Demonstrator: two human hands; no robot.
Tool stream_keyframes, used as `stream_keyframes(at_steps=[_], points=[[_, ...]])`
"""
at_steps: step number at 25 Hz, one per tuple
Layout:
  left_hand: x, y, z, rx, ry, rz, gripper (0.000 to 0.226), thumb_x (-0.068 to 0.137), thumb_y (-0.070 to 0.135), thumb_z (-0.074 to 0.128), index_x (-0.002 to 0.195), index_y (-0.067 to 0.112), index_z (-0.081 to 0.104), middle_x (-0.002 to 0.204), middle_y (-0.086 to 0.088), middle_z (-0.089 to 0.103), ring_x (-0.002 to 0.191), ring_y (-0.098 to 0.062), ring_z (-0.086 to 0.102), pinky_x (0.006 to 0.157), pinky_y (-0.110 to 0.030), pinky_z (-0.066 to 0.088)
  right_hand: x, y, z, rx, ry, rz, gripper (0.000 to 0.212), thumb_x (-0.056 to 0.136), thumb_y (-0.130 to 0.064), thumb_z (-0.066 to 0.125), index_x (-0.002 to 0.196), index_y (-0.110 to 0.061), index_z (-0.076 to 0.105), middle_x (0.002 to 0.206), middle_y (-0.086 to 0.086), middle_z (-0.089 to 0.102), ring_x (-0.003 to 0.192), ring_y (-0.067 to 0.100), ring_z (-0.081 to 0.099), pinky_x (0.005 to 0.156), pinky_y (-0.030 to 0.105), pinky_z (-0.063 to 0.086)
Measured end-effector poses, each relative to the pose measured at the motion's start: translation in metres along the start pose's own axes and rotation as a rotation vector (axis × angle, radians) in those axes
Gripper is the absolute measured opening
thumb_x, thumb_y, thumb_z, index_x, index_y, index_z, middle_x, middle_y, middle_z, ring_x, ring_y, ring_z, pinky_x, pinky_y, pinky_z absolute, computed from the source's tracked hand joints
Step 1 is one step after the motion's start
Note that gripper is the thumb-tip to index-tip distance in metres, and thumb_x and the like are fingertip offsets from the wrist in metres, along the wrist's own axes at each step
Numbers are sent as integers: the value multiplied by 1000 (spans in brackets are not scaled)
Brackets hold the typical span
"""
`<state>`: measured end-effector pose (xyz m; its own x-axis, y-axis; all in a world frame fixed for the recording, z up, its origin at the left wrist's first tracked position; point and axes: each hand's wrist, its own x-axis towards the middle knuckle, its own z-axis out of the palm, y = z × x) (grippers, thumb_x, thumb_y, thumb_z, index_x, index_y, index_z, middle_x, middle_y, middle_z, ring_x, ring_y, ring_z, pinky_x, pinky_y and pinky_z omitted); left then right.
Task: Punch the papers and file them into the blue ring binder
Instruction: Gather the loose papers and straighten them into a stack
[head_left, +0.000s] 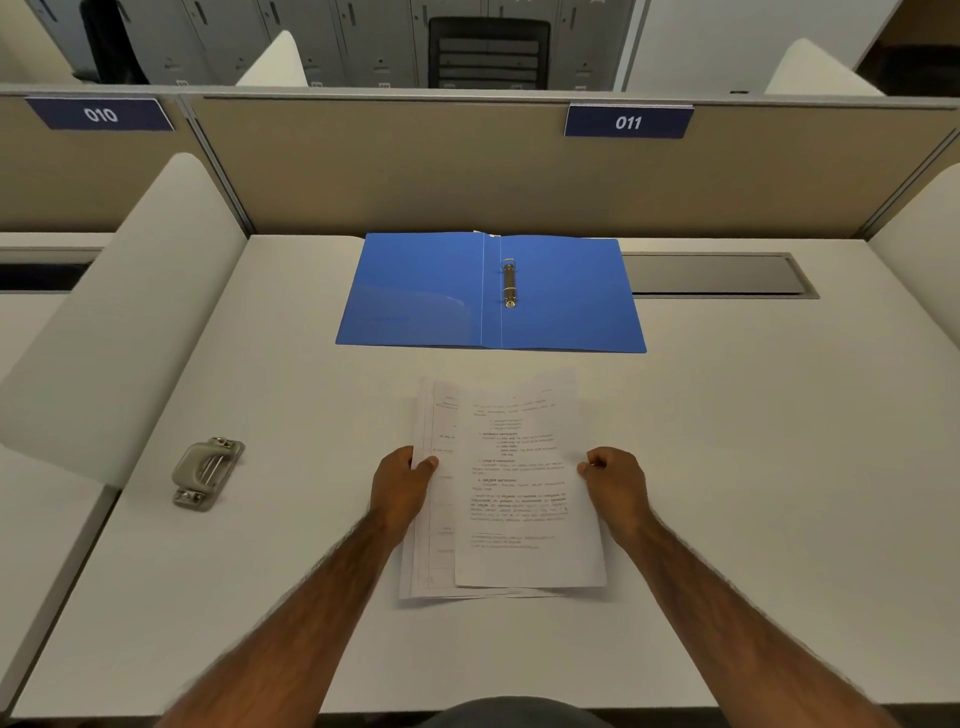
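A loose stack of printed white papers (511, 493) is in front of me, its sheets slightly fanned and offset. My left hand (402, 483) grips the stack's left edge and my right hand (615, 483) grips its right edge. Beyond the papers, the blue ring binder (426, 296) lies open and flat on the white desk (753, 467), its metal ring mechanism (509, 284) on the spine. A grey metal hole punch (206, 472) sits on the desk well to the left of my left hand.
A beige partition (415, 166) with a blue "011" label (628, 122) closes the desk's far side. White side dividers (130, 322) stand at left and right. A grey cable tray lid (717, 274) is recessed at the back right.
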<state>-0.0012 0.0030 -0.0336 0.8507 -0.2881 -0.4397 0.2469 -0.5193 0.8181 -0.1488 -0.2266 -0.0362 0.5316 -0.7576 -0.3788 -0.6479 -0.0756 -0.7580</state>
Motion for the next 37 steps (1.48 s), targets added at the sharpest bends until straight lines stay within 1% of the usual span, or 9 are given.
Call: stream_keyframes(at_steps=[3,7,11,15,22,27,32,34,37], points=[[-10,11,1,56,105,29,35,96,24,61,127,8,57,114,-3,64,96,-18,61,70,-17,47,7,2,-15,47,57,21,14,90,-6,62,77,-13,62,79,-1,62,72,18,56,68,31,45],[-3,8,-5,504,376,244,42,95,29,61,134,16,53,128,-8,56,117,-26,55,100,-41,48,18,14,-36,68,143,60,13,88,-6,59,76,-10,61,81,7,65,74,24,59,67,40,51],[6,24,4,621,176,178,62,87,55,63,132,14,54,131,-6,53,121,-25,51,96,-41,49,24,26,-43,79,156,109,9,85,-8,59,77,-7,62,85,11,68,76,29,62,74,51,59],[3,30,27,805,115,67,87,70,70,72,128,10,45,128,-8,49,119,-26,50,90,-40,50,24,31,-39,92,152,132,10,84,-8,61,74,-8,61,82,10,68,75,29,61,73,50,58],[5,37,27,625,139,-1,63,80,43,77,124,9,48,122,-10,57,113,-28,57,86,-42,52,23,38,-38,116,140,142,6,86,-6,61,82,-4,64,89,14,71,76,29,63,64,40,53],[1,38,18,562,206,64,24,93,30,63,106,11,54,109,-8,62,86,-22,59,75,-37,50,26,40,-44,138,146,158,6,84,-8,61,82,-4,65,90,15,71,77,29,63,68,44,56],[-6,50,7,504,227,156,15,98,25,51,87,15,54,95,-1,61,70,-12,53,65,-29,43,26,29,-59,188,153,154,6,87,-4,59,86,-2,65,92,15,70,77,27,62,70,46,57],[-10,67,-12,518,284,200,15,95,20,46,83,14,52,86,0,56,67,-18,51,63,-30,39,28,20,-74,195,179,124,7,87,-3,59,84,-4,65,89,15,68,76,28,61,68,48,57],[-5,101,-53,644,401,343,14,89,16,45,81,9,54,80,-9,60,74,-34,55,66,-37,42,32,7,-103,207,262,70,9,88,-3,60,86,-8,67,85,15,65,70,27,57,57,36,47]])
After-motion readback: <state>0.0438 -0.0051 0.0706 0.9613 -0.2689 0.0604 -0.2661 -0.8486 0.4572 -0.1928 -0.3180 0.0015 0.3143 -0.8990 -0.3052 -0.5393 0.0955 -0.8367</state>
